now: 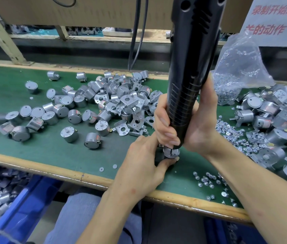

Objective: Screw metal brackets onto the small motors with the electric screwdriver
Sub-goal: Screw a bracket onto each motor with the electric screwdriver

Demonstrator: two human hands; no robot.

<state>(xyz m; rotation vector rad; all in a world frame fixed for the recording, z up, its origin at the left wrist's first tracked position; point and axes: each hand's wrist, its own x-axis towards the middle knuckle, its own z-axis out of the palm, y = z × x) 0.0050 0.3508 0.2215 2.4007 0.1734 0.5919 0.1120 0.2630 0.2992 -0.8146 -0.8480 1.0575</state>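
Head: motor (171, 152) (under screwdriver (189, 71)) between fingers (164, 164)

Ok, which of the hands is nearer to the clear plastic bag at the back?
Right. The right hand, gripping the electric screwdriver, sits just left of and below the bag; the left hand, holding the motor, is lower and further left.

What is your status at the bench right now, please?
Right hand grips screwdriver, upright, tip down at motor. Left hand holds motor on the mat. Nothing in the way.
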